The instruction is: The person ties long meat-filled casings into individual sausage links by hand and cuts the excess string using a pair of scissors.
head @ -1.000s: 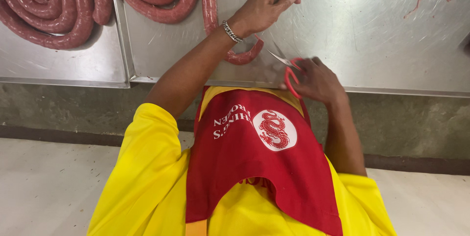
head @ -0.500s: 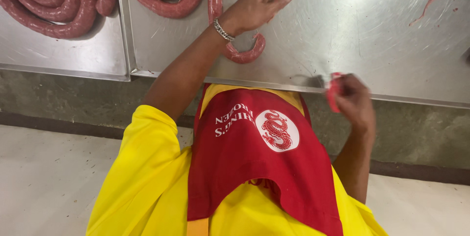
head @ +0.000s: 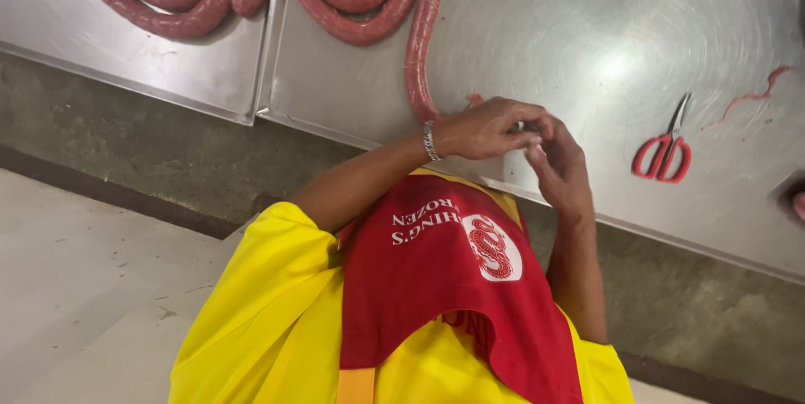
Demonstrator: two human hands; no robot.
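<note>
Left hand point(head: 482, 129) and right hand point(head: 560, 165) close together at the near edge of the steel table point(head: 587, 27) — fingertips pinched tight on the loose end of the long red sausage point(head: 418, 44). Looks like tying or twisting off that end. Rest of the sausage coiled up at the far side. Red scissors point(head: 664, 152) lying flat well to the right, not touched. Next move likely needs a firm pinch and a small, careful pull — no squashing.

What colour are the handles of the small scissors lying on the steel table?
Red, on the small scissors; seen in the head view.
</note>
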